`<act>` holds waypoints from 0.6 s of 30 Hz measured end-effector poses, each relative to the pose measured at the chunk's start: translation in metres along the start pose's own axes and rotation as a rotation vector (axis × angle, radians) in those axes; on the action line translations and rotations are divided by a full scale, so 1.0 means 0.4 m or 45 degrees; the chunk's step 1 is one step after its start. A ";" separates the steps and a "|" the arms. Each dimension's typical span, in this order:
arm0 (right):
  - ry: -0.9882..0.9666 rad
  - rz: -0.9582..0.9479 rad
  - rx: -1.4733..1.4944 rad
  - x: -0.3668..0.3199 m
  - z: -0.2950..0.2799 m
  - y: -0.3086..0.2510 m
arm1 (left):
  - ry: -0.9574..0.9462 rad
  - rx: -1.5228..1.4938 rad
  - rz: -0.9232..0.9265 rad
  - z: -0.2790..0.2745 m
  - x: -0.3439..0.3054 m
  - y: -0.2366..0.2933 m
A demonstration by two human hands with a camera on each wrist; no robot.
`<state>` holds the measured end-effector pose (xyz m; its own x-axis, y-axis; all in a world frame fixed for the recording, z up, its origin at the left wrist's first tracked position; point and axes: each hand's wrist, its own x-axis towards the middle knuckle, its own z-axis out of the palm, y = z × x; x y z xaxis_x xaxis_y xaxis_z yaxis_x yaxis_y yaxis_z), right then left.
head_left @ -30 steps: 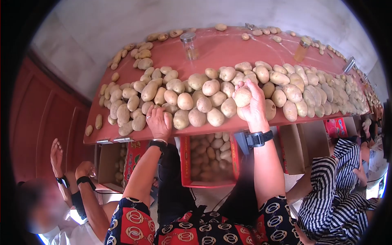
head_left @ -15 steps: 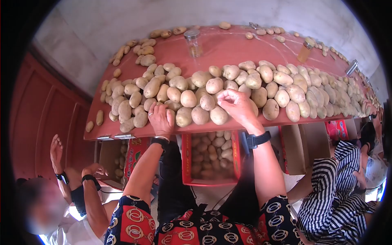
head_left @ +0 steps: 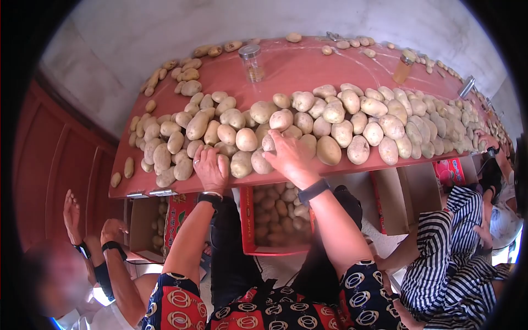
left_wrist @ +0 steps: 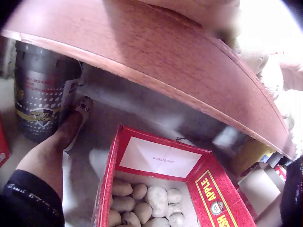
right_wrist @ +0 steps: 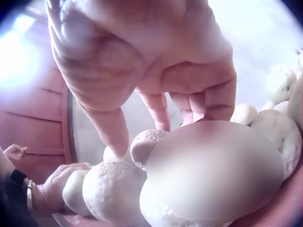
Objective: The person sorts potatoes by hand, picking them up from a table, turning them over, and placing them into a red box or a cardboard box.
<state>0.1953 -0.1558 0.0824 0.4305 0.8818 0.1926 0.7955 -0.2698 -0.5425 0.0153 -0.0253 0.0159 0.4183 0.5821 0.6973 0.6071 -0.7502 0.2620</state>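
Note:
On the red table, my left hand (head_left: 211, 168) rests over potatoes at the near edge, its fingers loosely bent and holding nothing. Just to its right, my right hand (head_left: 294, 159) reaches into the potato pile (head_left: 333, 113). Its thumb and forefinger pinch a small round potato (head_left: 268, 143) in the row near the edge. In the right wrist view the thumb (right_wrist: 113, 135) comes down beside that potato (right_wrist: 146, 149), and the other fingers bend beyond it. A blurred patch hides part of the nearby potatoes.
Below the table edge stands a red apple carton (head_left: 247, 220) with potatoes inside, and another open carton (head_left: 144, 225) is at left. Glass jars (head_left: 252, 63) stand farther back. People sit close on both sides. A dark bucket (left_wrist: 45, 90) is under the table.
A second ago my right hand held a potato; half a second ago it was free of it. It has since moved left to the small round potato. My left hand stays put.

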 end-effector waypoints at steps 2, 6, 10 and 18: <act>0.131 -0.046 -0.090 0.003 0.022 -0.001 | 0.013 0.001 0.003 0.002 -0.002 0.000; 0.110 0.023 -0.073 0.010 0.014 -0.021 | 0.028 0.002 0.003 0.000 -0.003 0.003; 0.085 0.065 -0.083 0.026 0.020 -0.016 | -0.019 0.001 -0.012 0.000 -0.002 -0.002; -0.090 0.116 1.406 0.042 -0.068 0.060 | 0.027 -0.004 -0.010 -0.002 0.000 0.004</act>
<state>0.2334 -0.1578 0.0947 0.4150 0.9057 0.0870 -0.0703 0.1272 -0.9894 0.0157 -0.0268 0.0168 0.3993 0.5813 0.7090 0.6082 -0.7466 0.2696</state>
